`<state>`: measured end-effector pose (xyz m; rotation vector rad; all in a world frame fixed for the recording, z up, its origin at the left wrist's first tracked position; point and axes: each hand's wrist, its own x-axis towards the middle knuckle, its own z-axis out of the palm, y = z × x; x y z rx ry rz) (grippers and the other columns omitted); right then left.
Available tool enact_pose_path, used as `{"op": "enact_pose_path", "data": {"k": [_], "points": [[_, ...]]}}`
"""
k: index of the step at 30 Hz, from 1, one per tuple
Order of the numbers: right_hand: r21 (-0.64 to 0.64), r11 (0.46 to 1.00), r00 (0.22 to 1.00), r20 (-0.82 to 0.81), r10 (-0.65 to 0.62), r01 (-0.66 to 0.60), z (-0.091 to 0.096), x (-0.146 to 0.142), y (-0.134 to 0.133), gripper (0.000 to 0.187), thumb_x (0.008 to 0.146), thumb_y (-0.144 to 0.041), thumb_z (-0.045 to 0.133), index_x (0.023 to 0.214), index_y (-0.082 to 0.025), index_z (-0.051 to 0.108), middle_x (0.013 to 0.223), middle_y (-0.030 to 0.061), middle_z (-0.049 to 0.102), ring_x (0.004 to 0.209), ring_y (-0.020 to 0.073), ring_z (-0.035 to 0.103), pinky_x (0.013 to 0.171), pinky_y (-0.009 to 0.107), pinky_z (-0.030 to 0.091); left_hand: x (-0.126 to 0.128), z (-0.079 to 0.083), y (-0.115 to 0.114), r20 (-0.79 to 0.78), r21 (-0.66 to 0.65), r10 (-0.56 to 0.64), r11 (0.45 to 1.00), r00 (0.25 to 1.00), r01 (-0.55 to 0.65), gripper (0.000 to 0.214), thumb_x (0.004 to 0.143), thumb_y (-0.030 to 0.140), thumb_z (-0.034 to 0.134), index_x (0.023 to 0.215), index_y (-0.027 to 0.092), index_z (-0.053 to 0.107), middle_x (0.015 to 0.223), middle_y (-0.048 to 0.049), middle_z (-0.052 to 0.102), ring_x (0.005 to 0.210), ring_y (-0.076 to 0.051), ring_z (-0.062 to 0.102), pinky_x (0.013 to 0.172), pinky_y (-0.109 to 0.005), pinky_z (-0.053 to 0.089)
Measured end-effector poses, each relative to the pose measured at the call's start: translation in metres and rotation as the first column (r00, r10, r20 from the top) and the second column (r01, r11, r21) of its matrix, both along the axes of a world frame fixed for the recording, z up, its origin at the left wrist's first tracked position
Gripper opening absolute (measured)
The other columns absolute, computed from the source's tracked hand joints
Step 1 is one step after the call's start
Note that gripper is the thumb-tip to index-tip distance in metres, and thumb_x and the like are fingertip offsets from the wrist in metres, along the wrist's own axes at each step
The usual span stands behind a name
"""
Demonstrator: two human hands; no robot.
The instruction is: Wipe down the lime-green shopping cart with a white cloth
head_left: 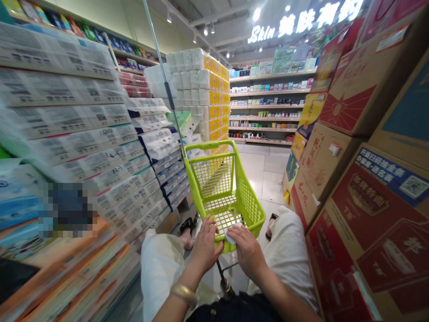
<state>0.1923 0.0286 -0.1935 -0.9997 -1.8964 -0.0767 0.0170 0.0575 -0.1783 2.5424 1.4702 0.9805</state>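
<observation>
A lime-green plastic shopping basket [248, 203] on a wheeled frame stands in the aisle in front of my knees. My left hand [205, 246] rests on its near rim with fingers curled over the edge. A gold bangle sits on that wrist. My right hand [246, 250] presses a small white cloth or wipe [230, 235] against the same rim, fingers closed on it. The basket holds nothing that I can see. My legs in pale trousers flank the basket.
Stacked tissue packs [100, 147] fill the left side. Toilet-roll bales [201, 85] rise behind the basket. Cardboard cartons [365, 197] wall off the right. A metal pole [164, 76] slants up from the basket. Tiled floor [264, 174] leads to cosmetics shelves [268, 107].
</observation>
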Motion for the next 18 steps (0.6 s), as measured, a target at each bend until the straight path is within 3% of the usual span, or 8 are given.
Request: {"op": "enact_pose_path", "data": {"k": [4,7,10,15,18], "points": [[0.009,1.0,1.0,0.012,-0.02,0.019,-0.003,0.016,0.003,0.045,0.089,-0.004,0.039,0.12,-0.021,0.066,0.116,0.0085,0.073,0.115,0.0207,0.065,0.102,0.043,0.051,0.0,0.002,0.002,-0.007,-0.009,-0.02,1.0,1.0,0.02,0.021,0.075,0.014,0.058,0.091,0.023,0.049,0.119,-0.0101,0.058,0.14,-0.032,0.038,0.108,-0.054,0.045],[0.029,0.993,0.993,-0.013,-0.118,0.118,-0.006,0.028,0.005,0.045,0.088,-0.002,0.038,0.118,-0.02,0.067,0.114,0.0088,0.073,0.112,0.0217,0.067,0.101,0.044,0.051,0.007,0.002,0.001,-0.022,-0.04,-0.022,0.999,1.0,0.021,0.021,0.076,0.014,0.058,0.093,0.023,0.049,0.122,-0.0103,0.057,0.141,-0.032,0.037,0.108,-0.054,0.045],[0.033,0.98,0.979,-0.044,-0.197,0.198,-0.003,0.022,0.004,0.046,0.086,-0.002,0.038,0.114,-0.019,0.069,0.111,0.0096,0.074,0.109,0.0224,0.068,0.102,0.045,0.05,0.017,0.002,-0.002,-0.023,-0.069,-0.024,0.997,0.999,0.023,0.022,0.077,0.015,0.058,0.096,0.023,0.05,0.125,-0.0103,0.055,0.143,-0.032,0.035,0.109,-0.054,0.043],[-0.016,0.998,0.998,0.042,-0.052,0.053,0.004,-0.002,-0.003,0.046,0.084,-0.002,0.041,0.119,-0.019,0.067,0.116,0.009,0.073,0.11,0.0207,0.067,0.103,0.042,0.05,0.026,0.0,-0.002,-0.048,-0.092,-0.045,0.995,0.998,0.04,0.035,0.075,0.013,0.059,0.107,0.021,0.048,0.13,-0.0127,0.053,0.143,-0.033,0.032,0.11,-0.054,0.041],[-0.007,0.995,0.994,0.031,-0.1,0.1,0.001,0.013,-0.005,0.047,0.085,-0.002,0.039,0.119,-0.019,0.067,0.115,0.0089,0.073,0.112,0.0208,0.067,0.103,0.043,0.049,0.028,-0.001,0.0,-0.042,-0.08,-0.035,0.996,0.999,0.031,0.024,0.079,0.016,0.058,0.1,0.022,0.049,0.127,-0.0114,0.054,0.143,-0.033,0.034,0.109,-0.054,0.043]]}}
